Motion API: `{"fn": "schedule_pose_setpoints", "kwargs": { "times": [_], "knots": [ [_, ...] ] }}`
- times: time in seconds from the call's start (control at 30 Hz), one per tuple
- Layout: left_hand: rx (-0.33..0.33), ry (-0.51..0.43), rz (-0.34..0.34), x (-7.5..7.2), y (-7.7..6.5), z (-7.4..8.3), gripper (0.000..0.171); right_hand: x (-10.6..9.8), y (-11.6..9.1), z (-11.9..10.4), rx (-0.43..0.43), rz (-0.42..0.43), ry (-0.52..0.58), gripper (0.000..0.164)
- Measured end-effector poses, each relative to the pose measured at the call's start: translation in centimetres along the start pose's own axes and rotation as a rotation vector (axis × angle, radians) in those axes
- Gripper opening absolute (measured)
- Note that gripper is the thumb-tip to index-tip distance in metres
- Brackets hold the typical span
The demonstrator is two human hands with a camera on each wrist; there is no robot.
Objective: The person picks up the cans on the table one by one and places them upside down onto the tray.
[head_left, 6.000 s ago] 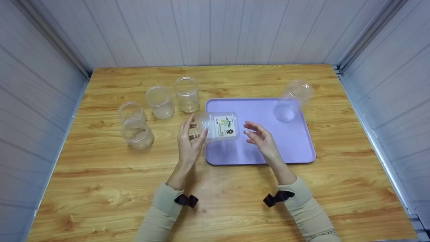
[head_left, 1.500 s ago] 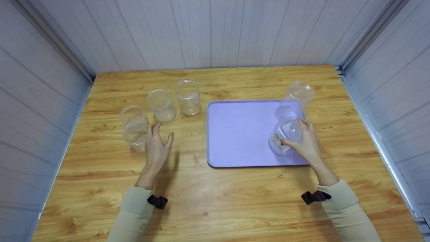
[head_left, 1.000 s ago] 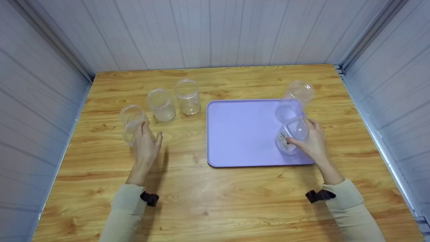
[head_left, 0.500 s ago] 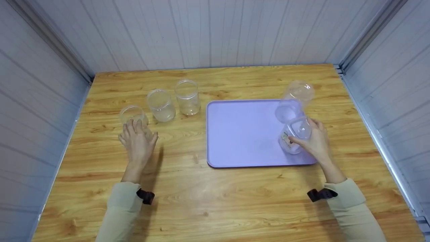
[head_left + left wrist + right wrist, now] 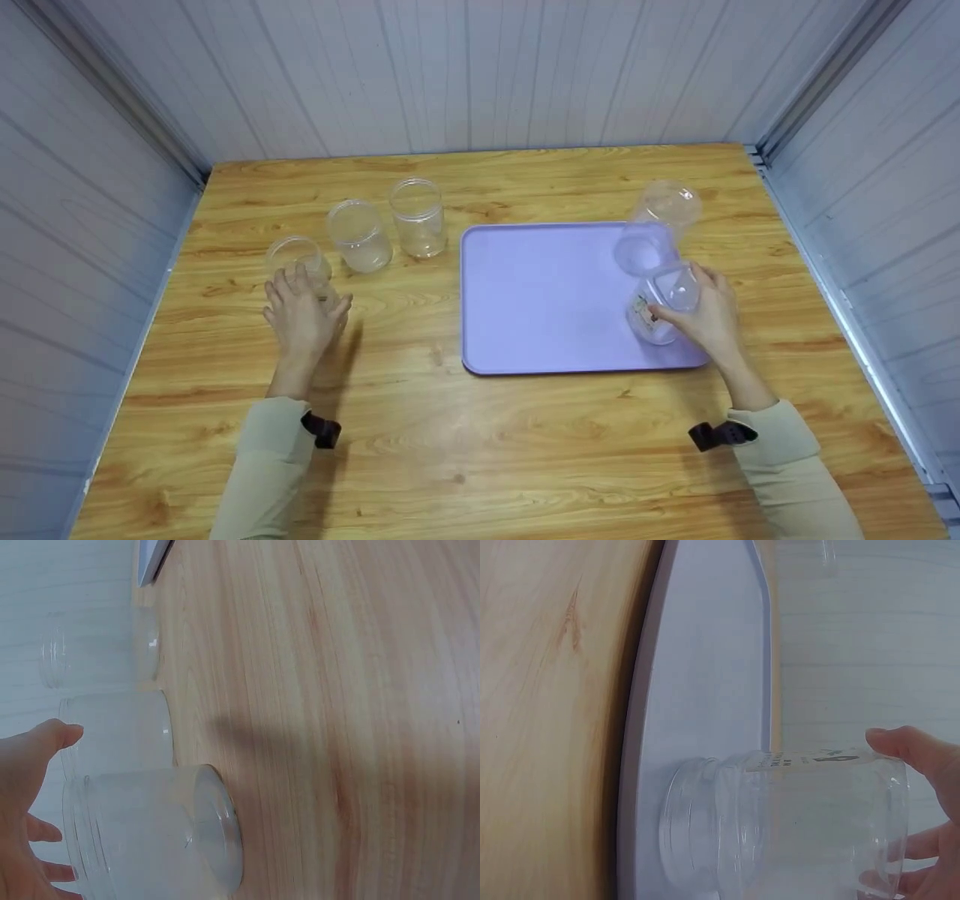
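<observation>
My left hand [image 5: 304, 315] spreads over the mouth of the front-left clear plastic jar [image 5: 150, 832], hiding most of it in the head view. In the left wrist view my fingertips are right at its rim, while the thumb stands apart from it. On the right, my right hand [image 5: 709, 315] grips a clear jar with a printed label [image 5: 664, 300] by its base, thumb on one side and fingers round the other. That jar is upside down, its threaded mouth low over the lilac tray [image 5: 540, 300]. Behind it, another clear jar [image 5: 652, 229] stands inverted at the tray's back right corner.
Three more clear jars, a left one [image 5: 294, 251], a middle one [image 5: 361, 236] and a back one [image 5: 418, 217], stand upright with open mouths left of the tray. Panelled walls [image 5: 469, 75] enclose the wooden table [image 5: 457, 442] at the back and both sides.
The labelled jar has gone from my left hand to my right, turned mouth down and moved to the tray's right side. My left hand has moved left over the front-left jar.
</observation>
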State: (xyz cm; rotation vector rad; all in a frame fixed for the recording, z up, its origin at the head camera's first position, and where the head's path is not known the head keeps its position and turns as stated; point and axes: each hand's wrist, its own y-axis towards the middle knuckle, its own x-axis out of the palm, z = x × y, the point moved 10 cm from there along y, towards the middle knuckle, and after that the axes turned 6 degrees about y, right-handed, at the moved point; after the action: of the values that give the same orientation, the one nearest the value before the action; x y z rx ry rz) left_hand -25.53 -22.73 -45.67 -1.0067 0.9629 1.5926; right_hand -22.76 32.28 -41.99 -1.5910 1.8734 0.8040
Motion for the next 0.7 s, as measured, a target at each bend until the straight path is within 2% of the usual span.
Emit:
{"fn": "schedule_pose_setpoints", "kwargs": {
  "times": [0.33,0.7],
  "knots": [
    [-0.053,-0.01,-0.021,0.4,0.4,-1.0,0.092,-0.1,-0.2,0.4,0.026,-0.012,-0.01,0.092],
    [-0.068,-0.024,0.019,0.5,0.6,-1.3,0.086,0.2,-0.2,0.3,0.023,-0.048,-0.03,0.091]
  ]
}}
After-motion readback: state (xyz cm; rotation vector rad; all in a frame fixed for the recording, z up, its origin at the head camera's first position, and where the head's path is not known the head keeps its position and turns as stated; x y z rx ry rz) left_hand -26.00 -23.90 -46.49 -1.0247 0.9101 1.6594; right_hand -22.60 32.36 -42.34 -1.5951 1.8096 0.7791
